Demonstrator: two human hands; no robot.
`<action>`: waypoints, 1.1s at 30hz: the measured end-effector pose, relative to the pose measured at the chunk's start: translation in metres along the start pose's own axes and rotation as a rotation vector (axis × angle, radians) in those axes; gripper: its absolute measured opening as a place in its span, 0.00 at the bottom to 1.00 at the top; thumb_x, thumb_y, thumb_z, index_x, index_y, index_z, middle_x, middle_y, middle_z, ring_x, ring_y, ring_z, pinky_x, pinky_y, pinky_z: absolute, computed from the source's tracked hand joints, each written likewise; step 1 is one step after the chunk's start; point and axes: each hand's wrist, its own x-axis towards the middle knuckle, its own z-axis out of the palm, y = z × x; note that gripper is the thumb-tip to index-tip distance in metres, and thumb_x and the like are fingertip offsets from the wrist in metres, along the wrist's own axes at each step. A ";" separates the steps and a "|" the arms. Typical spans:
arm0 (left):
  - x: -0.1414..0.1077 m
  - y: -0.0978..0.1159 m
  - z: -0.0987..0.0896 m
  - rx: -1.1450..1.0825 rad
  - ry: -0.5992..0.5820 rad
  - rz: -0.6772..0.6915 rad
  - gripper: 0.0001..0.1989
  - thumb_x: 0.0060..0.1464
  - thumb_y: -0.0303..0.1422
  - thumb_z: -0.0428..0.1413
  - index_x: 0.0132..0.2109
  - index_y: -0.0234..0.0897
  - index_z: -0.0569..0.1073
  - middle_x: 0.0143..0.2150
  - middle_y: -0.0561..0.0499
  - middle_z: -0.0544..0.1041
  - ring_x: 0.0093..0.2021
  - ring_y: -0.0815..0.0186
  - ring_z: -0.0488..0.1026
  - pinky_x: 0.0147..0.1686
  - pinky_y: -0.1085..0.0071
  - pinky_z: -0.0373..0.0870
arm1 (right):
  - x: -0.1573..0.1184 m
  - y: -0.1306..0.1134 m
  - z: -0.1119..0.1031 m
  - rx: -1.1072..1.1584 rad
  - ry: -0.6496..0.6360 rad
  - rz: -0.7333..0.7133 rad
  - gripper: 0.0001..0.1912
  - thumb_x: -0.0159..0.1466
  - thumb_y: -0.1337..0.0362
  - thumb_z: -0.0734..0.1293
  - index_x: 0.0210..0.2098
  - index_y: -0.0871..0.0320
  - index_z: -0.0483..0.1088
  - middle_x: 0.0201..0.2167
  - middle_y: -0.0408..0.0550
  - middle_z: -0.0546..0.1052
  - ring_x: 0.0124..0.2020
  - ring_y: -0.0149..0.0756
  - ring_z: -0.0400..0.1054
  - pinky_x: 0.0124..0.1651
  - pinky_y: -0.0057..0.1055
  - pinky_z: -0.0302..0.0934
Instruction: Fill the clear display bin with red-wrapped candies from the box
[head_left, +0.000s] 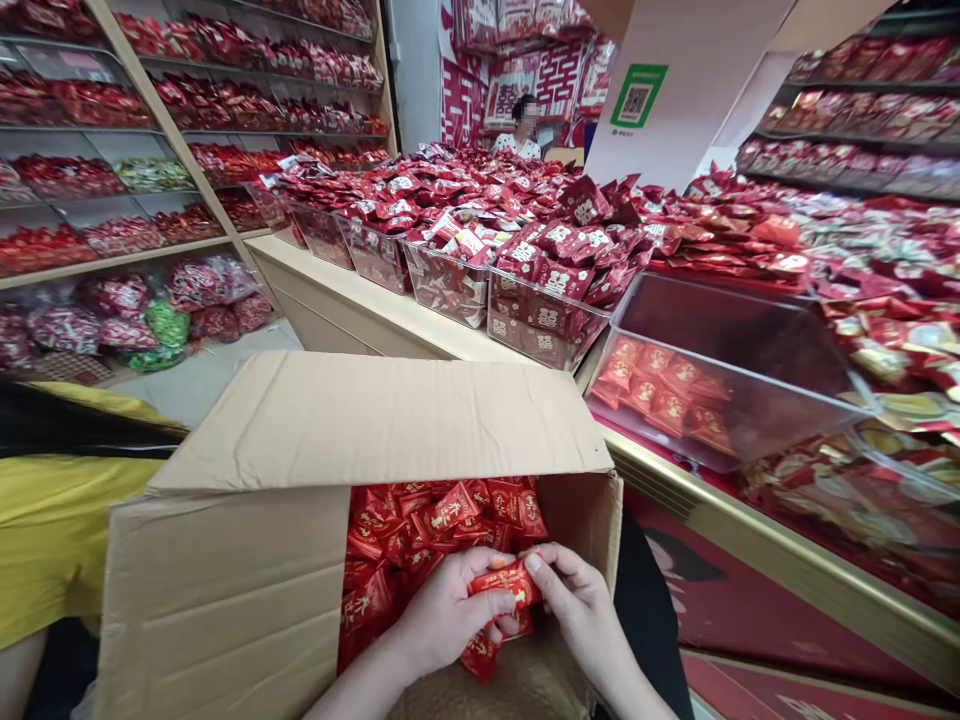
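Observation:
Both hands are over an open cardboard box (405, 415) partly filled with red wrapped candies (450, 510) printed in gold. Between them is a red candy packet (504, 585). My left hand (454, 605) is closed on its left end, thumb across the front. At its right end, the thumb and fingers of my right hand (574, 590) pinch the wrapper. More red packets show under the left fingers; whether they are held too I cannot tell. The left flap of the box covers part of the contents.
A clear plastic bin (720, 350) with a layer of red candies stands on the counter (360, 310) ahead. Several fuller bins line up beside it. Shelves of candy (112, 180) rise at left. A person in yellow (52, 530) is close on my left; another person (517, 140) is far back.

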 end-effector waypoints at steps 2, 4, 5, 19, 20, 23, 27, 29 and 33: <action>0.001 0.000 0.002 -0.053 0.034 0.040 0.13 0.47 0.35 0.57 0.40 0.33 0.70 0.34 0.50 0.75 0.28 0.68 0.74 0.25 0.74 0.68 | -0.001 -0.001 0.001 -0.007 0.091 -0.036 0.13 0.56 0.55 0.65 0.28 0.60 0.70 0.26 0.45 0.70 0.24 0.29 0.62 0.23 0.23 0.59; 0.001 0.002 0.004 -0.179 0.120 0.063 0.15 0.47 0.37 0.57 0.42 0.36 0.69 0.35 0.51 0.76 0.33 0.66 0.74 0.33 0.70 0.70 | -0.002 -0.003 0.001 -0.101 0.187 -0.182 0.10 0.58 0.59 0.64 0.31 0.59 0.71 0.30 0.48 0.72 0.27 0.31 0.64 0.27 0.26 0.62; 0.001 0.004 0.005 -0.277 0.139 0.061 0.15 0.49 0.38 0.56 0.43 0.38 0.67 0.36 0.52 0.76 0.35 0.66 0.74 0.37 0.68 0.70 | -0.003 -0.004 0.000 -0.193 0.210 -0.305 0.07 0.58 0.62 0.64 0.33 0.57 0.72 0.32 0.49 0.72 0.30 0.33 0.66 0.30 0.28 0.64; 0.000 0.008 0.006 -0.384 0.172 0.110 0.14 0.51 0.31 0.55 0.46 0.37 0.64 0.40 0.49 0.77 0.43 0.65 0.72 0.45 0.68 0.65 | -0.013 0.010 0.007 -0.106 0.033 -0.136 0.10 0.59 0.61 0.63 0.40 0.58 0.65 0.37 0.51 0.71 0.40 0.37 0.67 0.42 0.33 0.63; 0.000 0.007 0.005 -0.345 0.188 0.112 0.15 0.51 0.31 0.55 0.46 0.38 0.64 0.39 0.50 0.77 0.41 0.66 0.72 0.44 0.69 0.66 | -0.011 0.009 0.008 -0.037 -0.007 -0.067 0.11 0.59 0.59 0.63 0.38 0.58 0.66 0.35 0.50 0.72 0.37 0.36 0.67 0.40 0.31 0.64; 0.000 0.006 0.003 -0.249 0.214 0.105 0.17 0.49 0.34 0.56 0.46 0.38 0.64 0.36 0.51 0.78 0.37 0.66 0.73 0.43 0.70 0.67 | -0.006 0.006 0.010 0.067 -0.072 0.001 0.12 0.57 0.57 0.66 0.36 0.58 0.66 0.32 0.47 0.73 0.34 0.34 0.67 0.38 0.28 0.63; 0.003 0.005 -0.001 -0.196 0.197 0.129 0.21 0.44 0.38 0.60 0.46 0.39 0.65 0.40 0.49 0.77 0.42 0.62 0.72 0.43 0.70 0.68 | -0.006 -0.012 0.007 0.001 -0.137 -0.028 0.13 0.57 0.57 0.65 0.37 0.60 0.66 0.34 0.49 0.73 0.35 0.34 0.68 0.39 0.28 0.62; 0.005 0.002 -0.003 -0.179 0.196 0.137 0.22 0.46 0.43 0.57 0.48 0.41 0.64 0.44 0.48 0.75 0.43 0.61 0.72 0.41 0.68 0.69 | -0.011 -0.044 -0.003 -0.110 -0.134 -0.093 0.12 0.59 0.57 0.63 0.35 0.59 0.67 0.32 0.48 0.74 0.32 0.33 0.68 0.36 0.27 0.63; 0.011 -0.016 -0.010 0.071 0.187 0.082 0.16 0.50 0.43 0.51 0.43 0.40 0.68 0.41 0.49 0.76 0.41 0.61 0.72 0.41 0.67 0.69 | -0.001 -0.159 -0.046 -0.511 0.178 -0.540 0.09 0.57 0.60 0.65 0.37 0.56 0.69 0.31 0.45 0.75 0.29 0.28 0.67 0.32 0.23 0.61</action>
